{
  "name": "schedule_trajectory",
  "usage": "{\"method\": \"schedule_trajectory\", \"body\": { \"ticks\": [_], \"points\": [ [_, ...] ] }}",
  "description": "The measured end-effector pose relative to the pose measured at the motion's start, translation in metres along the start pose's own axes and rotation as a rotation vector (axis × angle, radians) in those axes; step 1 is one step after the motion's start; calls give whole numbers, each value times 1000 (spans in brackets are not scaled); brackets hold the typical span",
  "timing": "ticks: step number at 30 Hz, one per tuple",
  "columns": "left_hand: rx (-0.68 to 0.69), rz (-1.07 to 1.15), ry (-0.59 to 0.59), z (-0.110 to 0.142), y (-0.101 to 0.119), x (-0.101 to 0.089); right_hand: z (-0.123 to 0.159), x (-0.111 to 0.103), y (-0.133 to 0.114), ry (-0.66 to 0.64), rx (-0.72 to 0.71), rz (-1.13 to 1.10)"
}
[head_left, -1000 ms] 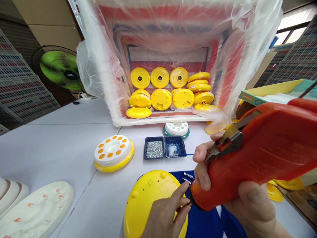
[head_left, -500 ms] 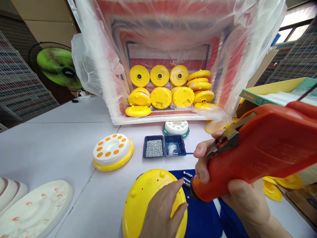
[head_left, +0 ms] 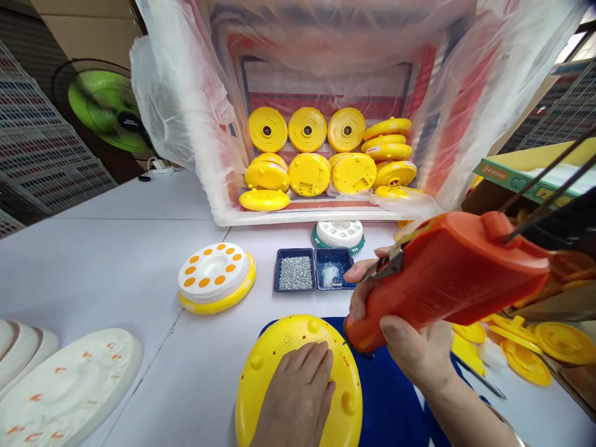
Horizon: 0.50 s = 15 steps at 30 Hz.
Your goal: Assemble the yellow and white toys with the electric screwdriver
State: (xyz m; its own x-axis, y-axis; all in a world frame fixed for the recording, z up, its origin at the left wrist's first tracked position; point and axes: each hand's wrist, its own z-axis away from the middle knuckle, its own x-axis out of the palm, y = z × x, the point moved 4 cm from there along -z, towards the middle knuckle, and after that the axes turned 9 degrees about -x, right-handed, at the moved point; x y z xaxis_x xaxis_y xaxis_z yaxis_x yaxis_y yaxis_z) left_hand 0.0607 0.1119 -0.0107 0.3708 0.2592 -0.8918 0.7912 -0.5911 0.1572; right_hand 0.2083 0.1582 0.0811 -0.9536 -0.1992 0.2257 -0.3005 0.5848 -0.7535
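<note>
My left hand (head_left: pixel 295 397) lies flat, fingers together, on the underside of a round yellow plastic base (head_left: pixel 265 366) that rests on a blue mat (head_left: pixel 386 403) at the near edge of the white table. My right hand (head_left: pixel 410 347) is wrapped round an orange electric screwdriver (head_left: pixel 447 273), whose tip points down at the right rim of the yellow base. A cable runs from the tool's back end up to the right.
A twin blue tray (head_left: pixel 313 271) with small screws sits behind the base. An orange-dotted white disc (head_left: pixel 215 276), a green-rimmed disc (head_left: pixel 339 233), white plates (head_left: pixel 69 388) at left, yellow parts (head_left: pixel 535 347) at right, a plastic-lined crate (head_left: pixel 326 155) of yellow bases, a green fan (head_left: pixel 105 105).
My left hand went from a pinch near the tool's tip to lying flat on the yellow base. The screwdriver dropped lower and its tip came to the base's rim.
</note>
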Motion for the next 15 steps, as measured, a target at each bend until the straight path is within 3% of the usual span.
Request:
{"method": "schedule_trajectory", "body": {
  "ticks": [15],
  "points": [
    [-57,63,-36,0,-2,1,2,2,19,10,35,22]
  ]
}}
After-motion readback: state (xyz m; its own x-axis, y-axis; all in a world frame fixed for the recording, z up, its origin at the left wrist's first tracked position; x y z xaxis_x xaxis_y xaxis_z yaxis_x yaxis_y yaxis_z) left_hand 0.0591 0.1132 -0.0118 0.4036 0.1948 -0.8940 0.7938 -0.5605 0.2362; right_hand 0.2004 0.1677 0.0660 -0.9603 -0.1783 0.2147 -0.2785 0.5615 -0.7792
